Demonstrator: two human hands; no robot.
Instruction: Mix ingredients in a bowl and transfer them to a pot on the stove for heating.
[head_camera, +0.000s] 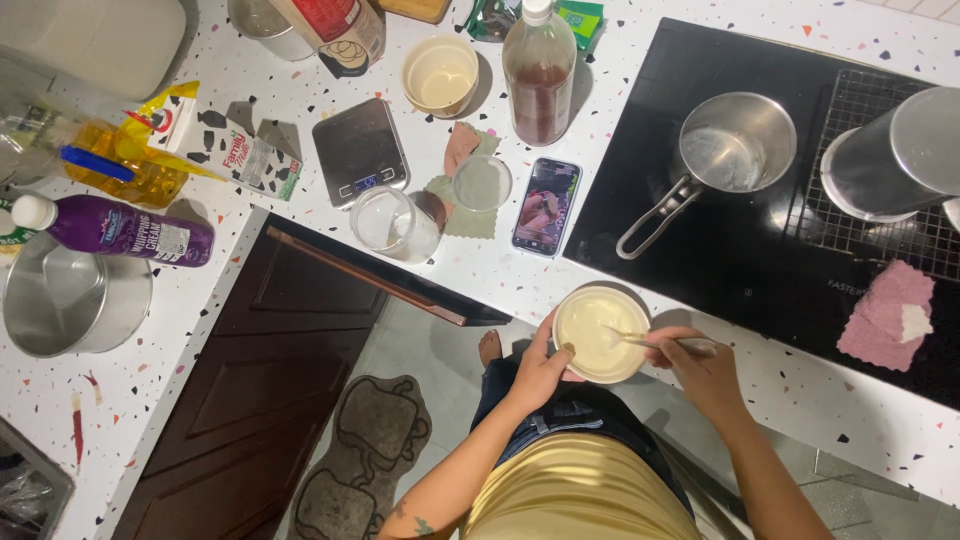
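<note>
Left hand (540, 372) grips bowl (600, 333) rim; right hand (700, 365), right of bowl, pinches whisk (655, 343), handle lying across rim.

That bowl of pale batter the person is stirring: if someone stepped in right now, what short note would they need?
Left hand: steadies the cream bowl by its rim, at the counter edge.
Right hand: grips a utensil whose tip sits in the pale batter.
Nearby: small saucepan on the black cooktop, phone, kitchen scale, dark liquid bottle, purple cream bottle.
Done: batter looks smooth and pale.
Left: probably finishing the stirring; the saucepan's contents are hard to make out.
</note>
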